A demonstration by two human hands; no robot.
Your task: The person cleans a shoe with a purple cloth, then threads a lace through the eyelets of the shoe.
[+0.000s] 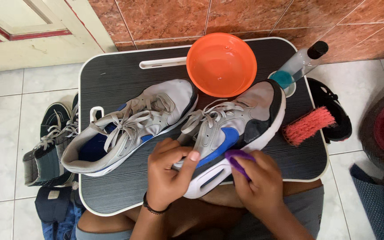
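The left hand (167, 175) is closing its grip around the grey shoe (232, 133) at the counter (112, 80) near edge, steadying it, while the right hand (258, 184) is gripping a purple cloth (236, 158) against its sole.

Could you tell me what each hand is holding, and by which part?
Left hand grips the right-hand sneaker at its heel collar; right hand holds a purple brush.

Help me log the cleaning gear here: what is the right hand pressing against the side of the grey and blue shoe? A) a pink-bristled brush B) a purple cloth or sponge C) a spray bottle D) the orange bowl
B: the right hand holds a small purple cloth or sponge against the shoe, while the pink brush lies untouched on the tray.
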